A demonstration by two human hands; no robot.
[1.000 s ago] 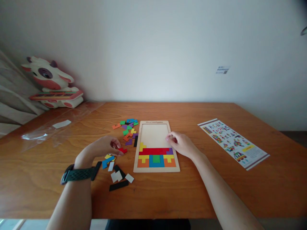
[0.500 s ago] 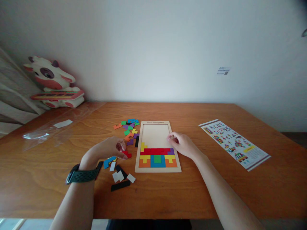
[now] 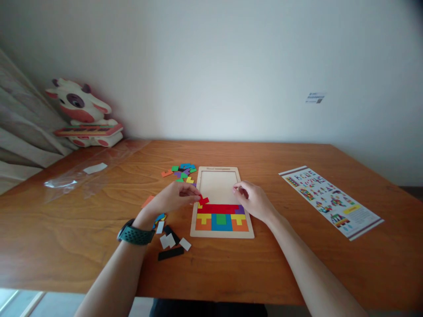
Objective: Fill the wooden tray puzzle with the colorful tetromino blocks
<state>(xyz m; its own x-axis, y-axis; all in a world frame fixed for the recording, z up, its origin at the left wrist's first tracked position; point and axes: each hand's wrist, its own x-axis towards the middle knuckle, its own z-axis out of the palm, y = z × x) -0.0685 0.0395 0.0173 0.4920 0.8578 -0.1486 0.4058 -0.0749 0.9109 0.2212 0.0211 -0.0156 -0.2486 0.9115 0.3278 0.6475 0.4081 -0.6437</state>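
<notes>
Tray (image 3: pixel 222 235) in head view lay flat on the table (image 3: pixel 264 264), its near part filled with coloured pieces, far part bare. Counted inside: two orange patches (image 3: pixel 200 225), two yellow T-shapes (image 3: pixel 238 218), one blue patch (image 3: pixel 222 227), one green (image 3: pixel 221 219), one purple (image 3: pixel 241 210), red band (image 3: pixel 220 209) across; another yellow bit mostly hidden. Left hand (image 3: pixel 175 196) had a red piece (image 3: pixel 204 200) pinched at its fingertips over the tray's left side. Right hand (image 3: pixel 254 201) was at the right rim, fingers curled narrow; couldn't tell if it held anything. Loose, left of tray: four white pieces (image 3: pixel 185 244), two black visible (image 3: pixel 171 253), far multicolour heap (image 3: pixel 183 171) too jumbled to count. Left hand and wrist blocked part of the loose pieces. Clear bag (image 3: pixel 62 184) with white slip (image 3: pixel 95 168) and cow toy (image 3: pixel 84 112) sat far left, printed sheet (image 3: pixel 332 200) right.
</notes>
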